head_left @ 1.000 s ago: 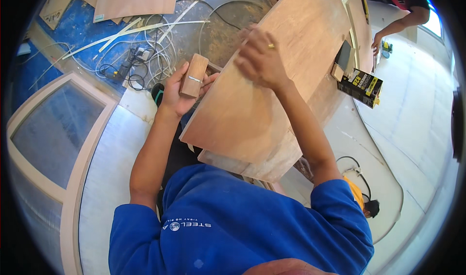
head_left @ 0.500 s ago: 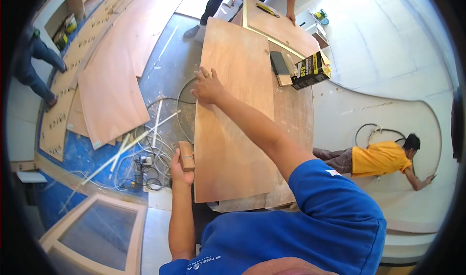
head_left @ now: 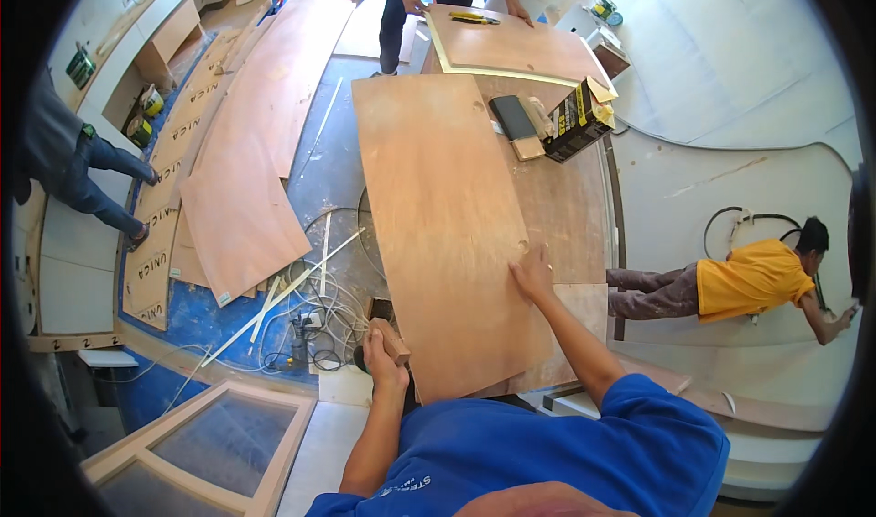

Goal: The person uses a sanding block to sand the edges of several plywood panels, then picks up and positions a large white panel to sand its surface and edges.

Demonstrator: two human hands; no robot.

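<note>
A long plywood panel (head_left: 447, 207) lies at a slant over a wooden work surface (head_left: 575, 216). My right hand (head_left: 534, 272) is at the panel's right edge, gripping it with fingertips on its top face; the underside is hidden. Beside the panel's near left edge, my left hand (head_left: 383, 364) is closed around a brown wooden block (head_left: 391, 342). A dark flat block (head_left: 513, 121) and a black and yellow adhesive tin (head_left: 575, 120) stand on the work surface, right of the panel's far part.
A person in dark trousers holds another panel (head_left: 520, 44) bearing yellow-handled pliers (head_left: 474, 19). Tangled cables (head_left: 324, 321) and white strips (head_left: 283, 298) lie left. A framed door (head_left: 228, 444) is near left. A person in yellow (head_left: 753, 289) works at right; another stands far left.
My right hand has gone from the panel's left edge to its right edge. The panel now slants, its far end to the left. My left hand's block has tilted.
</note>
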